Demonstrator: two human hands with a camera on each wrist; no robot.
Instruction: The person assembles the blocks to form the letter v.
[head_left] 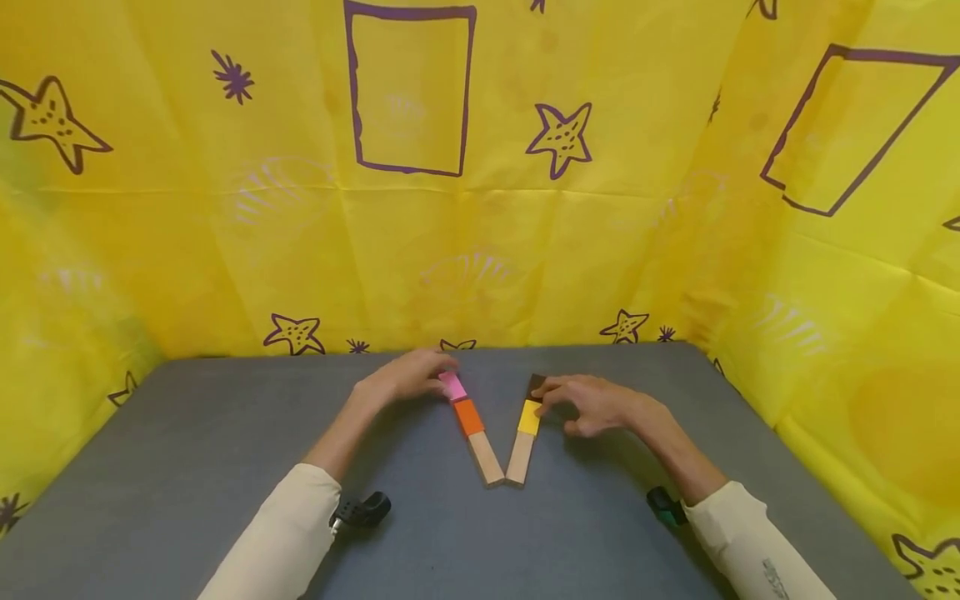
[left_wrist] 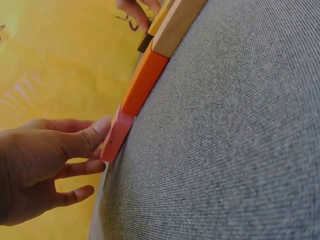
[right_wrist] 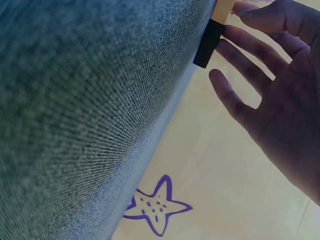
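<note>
In the head view, two slanting rows of small blocks form a V on the grey table. The left row has a pink block at its far end, an orange block and a bare wooden block. Opposite it run a dark block, a yellow block and another wooden block. My left hand pinches the pink block, thumb against its side in the left wrist view. With fairly straight fingers, my right hand touches the dark and yellow blocks from the right.
The grey cloth-covered table ends at a yellow curtain printed with stars and frames. Black wrist devices sit on the left forearm and the right forearm.
</note>
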